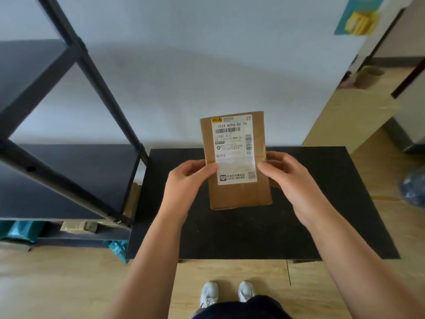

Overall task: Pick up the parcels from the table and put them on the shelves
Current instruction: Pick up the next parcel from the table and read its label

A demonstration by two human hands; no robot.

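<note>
A flat brown cardboard parcel (pixel 239 194) with a white shipping label is held up in front of me, above the small black table (pixel 322 203). My left hand (pixel 186 178) grips its left edge and my right hand (pixel 289 178) grips its right edge, thumbs on the label side. The dark metal shelves (pixel 76 176) stand to the left of the table, their upper boards bare. Nothing else lies on the visible part of the table.
On the lowest shelf board lie a tan parcel (pixel 79 226) and teal bags (pixel 20 229). Another brown box (pixel 131 199) sits behind the shelf post. A wooden cabinet (pixel 349 116) stands at the right. My shoes (pixel 227 293) are on the wooden floor.
</note>
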